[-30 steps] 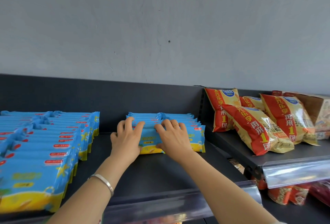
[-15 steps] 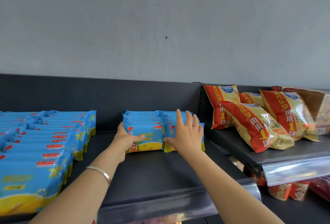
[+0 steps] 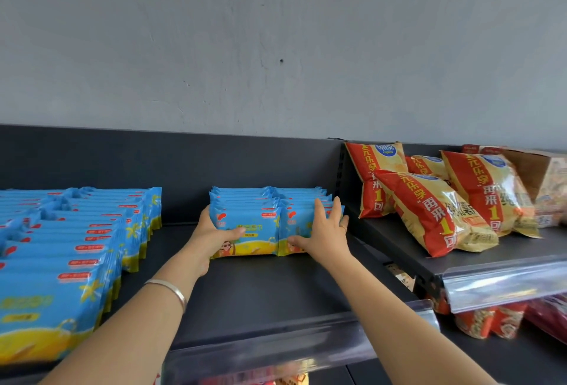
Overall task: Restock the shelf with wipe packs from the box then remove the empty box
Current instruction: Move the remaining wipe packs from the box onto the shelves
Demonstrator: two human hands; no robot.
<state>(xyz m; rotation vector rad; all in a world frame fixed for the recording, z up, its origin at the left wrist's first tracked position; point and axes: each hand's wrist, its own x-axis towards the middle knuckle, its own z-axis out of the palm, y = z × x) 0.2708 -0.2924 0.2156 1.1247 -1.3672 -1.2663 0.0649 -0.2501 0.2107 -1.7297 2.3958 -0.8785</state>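
Note:
Two short rows of blue and yellow wipe packs (image 3: 259,225) stand upright at the back middle of the dark shelf (image 3: 260,289). My left hand (image 3: 211,235) cups the left end of the front pack, thumb across its face. My right hand (image 3: 322,238) lies flat with fingers spread against the front of the right row. A longer block of the same wipe packs (image 3: 70,249) fills the shelf's left side. No box is in view.
Red and yellow snack bags (image 3: 435,203) lie on the neighbouring shelf to the right, with a cardboard carton (image 3: 534,169) behind them. Clear plastic price rails (image 3: 276,354) run along the shelf fronts. More red packets (image 3: 487,320) sit on a lower shelf.
Both hands went from lying on top of the packs to their front. The packs now stand upright in two neat rows, and the left hand shifted to the row's left end.

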